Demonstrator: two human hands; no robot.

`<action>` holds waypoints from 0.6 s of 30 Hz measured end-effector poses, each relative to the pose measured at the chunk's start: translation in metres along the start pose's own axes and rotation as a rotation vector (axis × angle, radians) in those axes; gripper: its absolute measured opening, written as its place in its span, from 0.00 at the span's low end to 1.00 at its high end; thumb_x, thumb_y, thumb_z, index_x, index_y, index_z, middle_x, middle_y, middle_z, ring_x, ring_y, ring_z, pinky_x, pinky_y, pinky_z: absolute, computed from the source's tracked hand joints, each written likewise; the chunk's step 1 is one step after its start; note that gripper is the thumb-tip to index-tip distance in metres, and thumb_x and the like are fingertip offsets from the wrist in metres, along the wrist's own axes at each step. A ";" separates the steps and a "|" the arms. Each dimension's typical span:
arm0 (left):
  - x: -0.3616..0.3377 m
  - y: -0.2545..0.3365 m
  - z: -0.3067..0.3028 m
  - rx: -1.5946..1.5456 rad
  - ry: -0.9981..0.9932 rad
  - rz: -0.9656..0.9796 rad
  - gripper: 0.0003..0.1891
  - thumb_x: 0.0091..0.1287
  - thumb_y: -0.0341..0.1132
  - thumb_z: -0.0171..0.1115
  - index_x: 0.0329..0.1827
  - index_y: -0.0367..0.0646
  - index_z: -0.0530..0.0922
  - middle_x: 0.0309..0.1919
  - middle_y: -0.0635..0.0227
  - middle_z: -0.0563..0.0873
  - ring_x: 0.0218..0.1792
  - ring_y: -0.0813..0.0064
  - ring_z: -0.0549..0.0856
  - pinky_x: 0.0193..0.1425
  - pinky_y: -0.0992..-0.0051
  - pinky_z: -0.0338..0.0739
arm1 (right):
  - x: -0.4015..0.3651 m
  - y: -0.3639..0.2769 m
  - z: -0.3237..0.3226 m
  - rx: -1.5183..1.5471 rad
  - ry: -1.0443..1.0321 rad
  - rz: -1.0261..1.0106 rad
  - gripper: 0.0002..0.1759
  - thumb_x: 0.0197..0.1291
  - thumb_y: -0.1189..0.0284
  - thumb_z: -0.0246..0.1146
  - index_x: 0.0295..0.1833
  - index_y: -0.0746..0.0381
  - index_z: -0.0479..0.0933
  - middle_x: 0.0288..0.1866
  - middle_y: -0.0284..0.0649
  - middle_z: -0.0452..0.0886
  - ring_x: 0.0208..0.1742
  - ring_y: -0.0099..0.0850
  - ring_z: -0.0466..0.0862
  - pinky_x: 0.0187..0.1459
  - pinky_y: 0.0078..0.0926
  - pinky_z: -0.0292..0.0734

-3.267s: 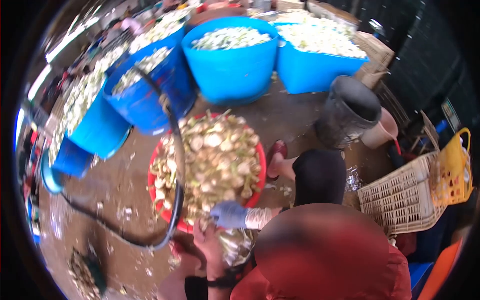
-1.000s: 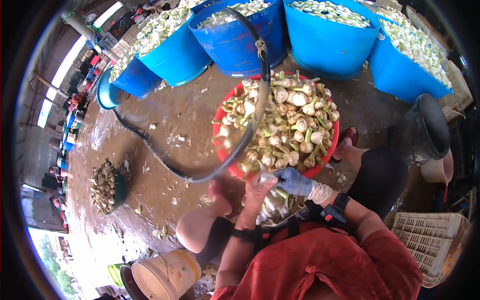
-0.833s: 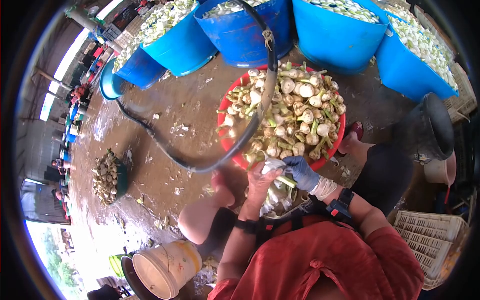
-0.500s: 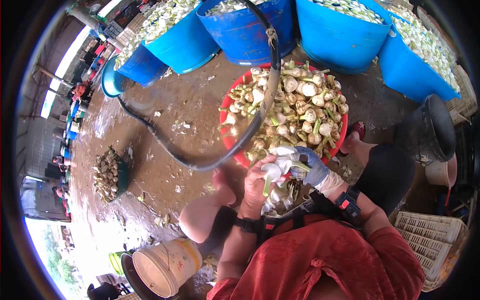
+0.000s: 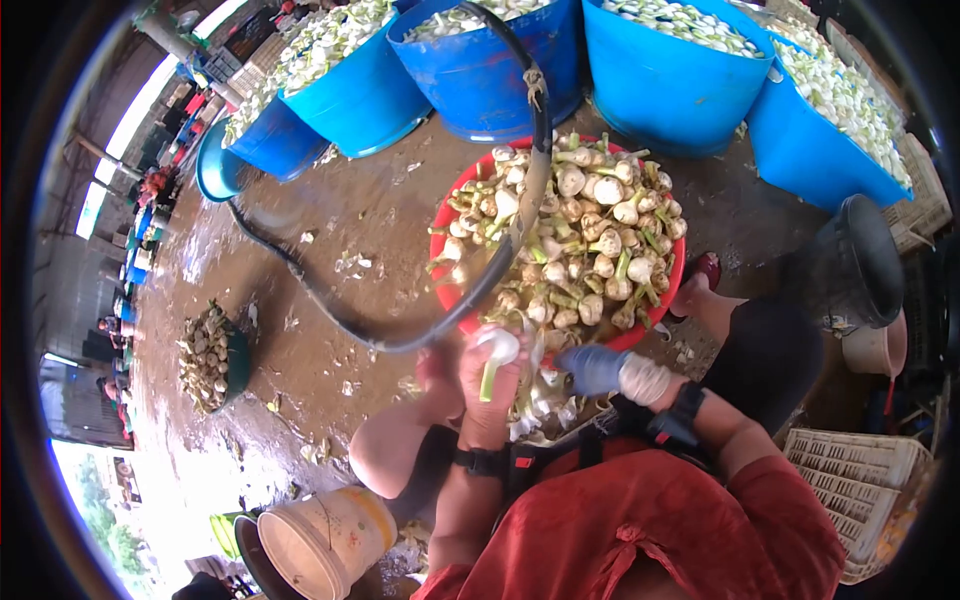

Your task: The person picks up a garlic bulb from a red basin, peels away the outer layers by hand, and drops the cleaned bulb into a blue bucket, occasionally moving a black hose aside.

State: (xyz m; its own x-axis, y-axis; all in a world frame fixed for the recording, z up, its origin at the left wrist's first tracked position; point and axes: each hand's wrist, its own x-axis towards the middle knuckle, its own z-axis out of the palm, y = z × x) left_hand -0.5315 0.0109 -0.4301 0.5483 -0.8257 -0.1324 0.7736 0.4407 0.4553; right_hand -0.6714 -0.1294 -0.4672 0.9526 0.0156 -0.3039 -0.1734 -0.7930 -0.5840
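My left hand (image 5: 505, 382) grips one clean white garlic bulb (image 5: 500, 346) beside the red basin (image 5: 681, 262), heaped with brownish bulbs (image 5: 605, 240) — pale ones (image 5: 680, 28) fill the blue tubs (image 5: 670, 95) — while my gloved right hand's (image 5: 592, 370) grasp I can't tell.

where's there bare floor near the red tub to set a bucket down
Best patch: wet floor enclosed by the red tub, hose and blue tubs, with scattered scraps. Another lies between hose and green basket. Crowded: right side, with foot, black bucket and crate; also around both hands.
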 end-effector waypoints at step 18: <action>0.011 -0.028 -0.003 0.696 0.377 0.057 0.17 0.70 0.42 0.53 0.42 0.34 0.77 0.29 0.67 0.80 0.31 0.76 0.81 0.33 0.77 0.75 | -0.013 -0.002 -0.060 1.240 -0.173 0.224 0.14 0.66 0.64 0.53 0.40 0.60 0.79 0.21 0.26 0.71 0.22 0.15 0.70 0.20 0.15 0.64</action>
State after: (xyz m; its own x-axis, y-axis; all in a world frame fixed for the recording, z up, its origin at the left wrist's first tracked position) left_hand -0.5457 -0.0095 -0.4473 0.7479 -0.5787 -0.3251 0.4332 0.0545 0.8996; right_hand -0.6685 -0.1647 -0.4174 0.8435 0.1082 -0.5261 -0.5316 0.3089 -0.7887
